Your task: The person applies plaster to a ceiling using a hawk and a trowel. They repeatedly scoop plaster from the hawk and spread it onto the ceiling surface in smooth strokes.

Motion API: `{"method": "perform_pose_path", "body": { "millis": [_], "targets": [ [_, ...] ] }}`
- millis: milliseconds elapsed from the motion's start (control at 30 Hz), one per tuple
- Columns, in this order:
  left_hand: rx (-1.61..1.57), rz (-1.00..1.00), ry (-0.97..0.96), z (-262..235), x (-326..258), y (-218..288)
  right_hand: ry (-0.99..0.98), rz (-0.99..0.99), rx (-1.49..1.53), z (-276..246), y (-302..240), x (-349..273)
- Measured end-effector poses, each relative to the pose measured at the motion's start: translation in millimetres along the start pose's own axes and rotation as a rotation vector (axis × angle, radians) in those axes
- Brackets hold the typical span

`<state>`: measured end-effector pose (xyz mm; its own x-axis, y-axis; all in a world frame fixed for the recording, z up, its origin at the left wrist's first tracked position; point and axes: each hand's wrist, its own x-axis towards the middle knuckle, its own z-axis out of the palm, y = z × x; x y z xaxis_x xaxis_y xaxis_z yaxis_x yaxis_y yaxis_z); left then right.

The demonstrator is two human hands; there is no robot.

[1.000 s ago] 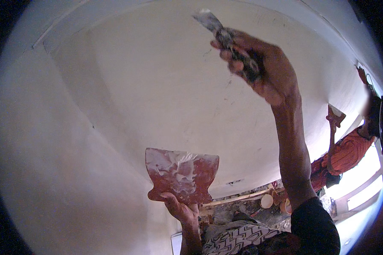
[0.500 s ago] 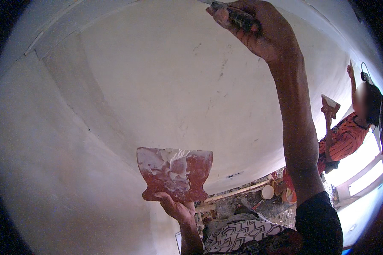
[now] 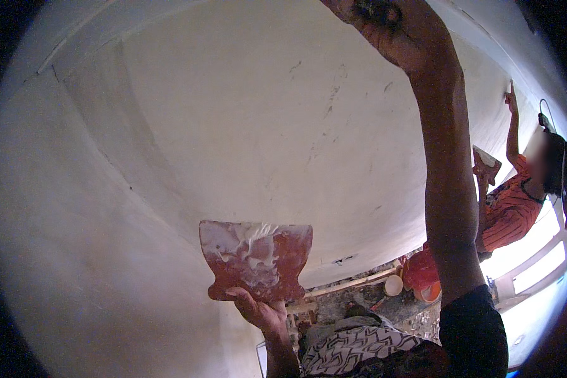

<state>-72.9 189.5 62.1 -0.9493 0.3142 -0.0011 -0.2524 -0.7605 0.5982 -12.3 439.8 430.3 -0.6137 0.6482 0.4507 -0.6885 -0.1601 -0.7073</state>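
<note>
My left hand (image 3: 257, 310) grips a wide red-brown putty spreader (image 3: 290, 261) from below, thumb over its near face. White putty is smeared across the middle and upper part of it. At the top edge, my raised right hand (image 3: 412, 41) is closed round the dark handle (image 3: 377, 12) of a putty knife. Its blade and most of my fingers lie outside the picture. Both hands are in front of a pale plastered wall (image 3: 233, 126) with dark scuffs and a greyer band at left.
A co-worker in an orange-red top (image 3: 513, 211) stands at right, one arm raised to the wall, the other hand holding a similar spreader (image 3: 486, 165). Below are a wooden pole (image 3: 353, 283), a pale round container (image 3: 394, 285) and an orange bucket (image 3: 429, 292) on littered ground.
My right hand has moved up and slightly right, taking the knife's front end out of view. My left hand and spreader have barely shifted. The co-worker's raised hand and spreader have moved a little.
</note>
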Motion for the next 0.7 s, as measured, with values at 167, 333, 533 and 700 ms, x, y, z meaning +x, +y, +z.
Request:
{"method": "perform_pose_path", "body": {
  "millis": [167, 333, 533, 700],
  "targets": [
    [-0.008, 0.022, -0.021, 8, -3, 1, -0.061, -0.203, -0.150, -11, 24, -22],
    [-0.025, 0.012, -0.034, 3, -5, 1, -0.128, -0.337, -0.663, -28, 49, -30],
    [-0.017, 0.014, -0.066, 4, -3, 3, -0.113, -0.164, -0.407, -8, 52, -18],
    [-0.052, 0.013, -0.080, -2, 0, -1, 0.090, -0.003, -0.337, 34, 42, -18]
  ]
}}
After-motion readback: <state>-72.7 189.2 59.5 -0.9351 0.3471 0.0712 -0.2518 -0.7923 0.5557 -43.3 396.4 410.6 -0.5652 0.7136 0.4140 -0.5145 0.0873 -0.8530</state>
